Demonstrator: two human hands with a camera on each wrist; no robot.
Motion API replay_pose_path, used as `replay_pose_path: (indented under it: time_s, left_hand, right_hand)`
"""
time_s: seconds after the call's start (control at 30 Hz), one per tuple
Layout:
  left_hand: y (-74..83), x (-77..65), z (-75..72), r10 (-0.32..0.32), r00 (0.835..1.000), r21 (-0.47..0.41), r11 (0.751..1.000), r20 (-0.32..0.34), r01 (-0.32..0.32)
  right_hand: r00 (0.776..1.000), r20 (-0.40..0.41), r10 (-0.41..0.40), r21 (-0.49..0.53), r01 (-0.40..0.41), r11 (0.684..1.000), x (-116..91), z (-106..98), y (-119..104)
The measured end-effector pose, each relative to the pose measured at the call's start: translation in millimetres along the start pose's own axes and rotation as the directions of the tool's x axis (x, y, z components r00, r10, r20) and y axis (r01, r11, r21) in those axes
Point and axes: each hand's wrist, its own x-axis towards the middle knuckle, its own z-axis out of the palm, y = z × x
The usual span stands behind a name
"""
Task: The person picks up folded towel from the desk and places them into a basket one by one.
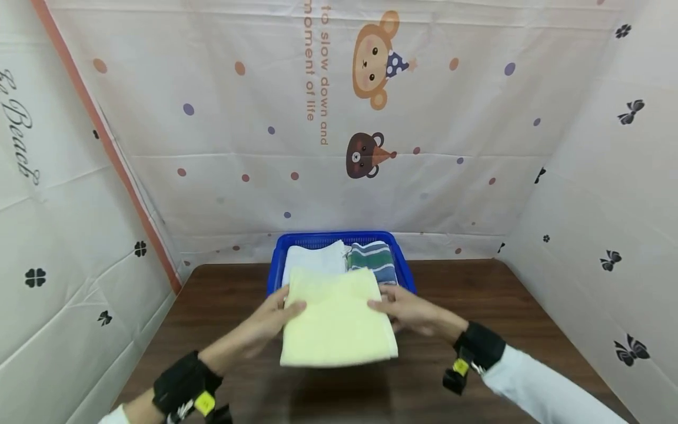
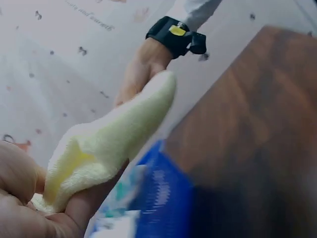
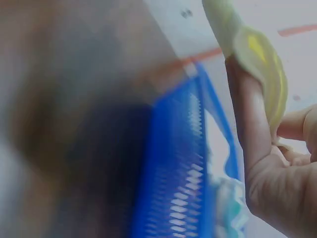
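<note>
A folded pale yellow towel (image 1: 339,324) is held up between both hands, in front of a blue basket (image 1: 331,238). My left hand (image 1: 270,315) pinches its left edge, thumb on the near face and fingers behind. At the opposite edge my right hand (image 1: 410,307) grips it the same way. In the left wrist view the towel (image 2: 124,134) shows its folded layers, opening beside the thumb. Inside the basket lie a white towel (image 1: 315,259) on the left and a green, blue and white striped towel (image 1: 373,259) on the right. The yellow towel hides the basket's front.
The basket stands at the back of a dark brown wooden table (image 1: 455,282). Behind it hangs a white printed cloth (image 1: 307,194), with more cloth along the left and right sides. Both wrists wear black bands (image 1: 479,347) with small devices.
</note>
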Motion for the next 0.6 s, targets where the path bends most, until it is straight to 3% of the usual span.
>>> replay_pose_path:
  time_s: [0.13, 0.27, 0.37, 0.5, 0.53, 0.6]
  left_hand:
    - [29.0, 43.5, -31.0, 0.008, 1.0, 0.054, 0.999, -0.009, -0.007]
    - [37.8, 92.8, -67.6, -0.005, 1.0, 0.154, 0.988, -0.015, 0.007]
    - [33.8, 120.7, -84.4, -0.051, 0.997, 0.2, 0.978, -0.055, 0.061]
    - [21.7, 142.5, -92.7, -0.109, 0.986, 0.267, 0.954, -0.125, 0.139]
    - [18.8, 147.7, -92.4, -0.122, 0.98, 0.295, 0.941, -0.154, 0.164]
    - [7.6, 164.4, -94.8, -0.143, 0.968, 0.394, 0.893, -0.206, 0.216]
  right_hand:
    - [0.995, -0.094, -0.031, -0.118, 0.02, 0.993, 42, -25, -34]
    - [0.979, -0.203, -0.027, -0.23, -0.021, 0.973, 98, -39, -58]
    - [0.961, -0.277, 0.017, -0.246, -0.088, 0.965, 132, -39, -65]
    - [0.935, -0.344, 0.088, -0.262, -0.185, 0.947, 162, -32, -61]
    - [0.928, -0.36, 0.1, -0.285, -0.211, 0.935, 170, -32, -57]
    - [0.918, -0.385, 0.099, -0.34, -0.24, 0.909, 182, -33, -49]
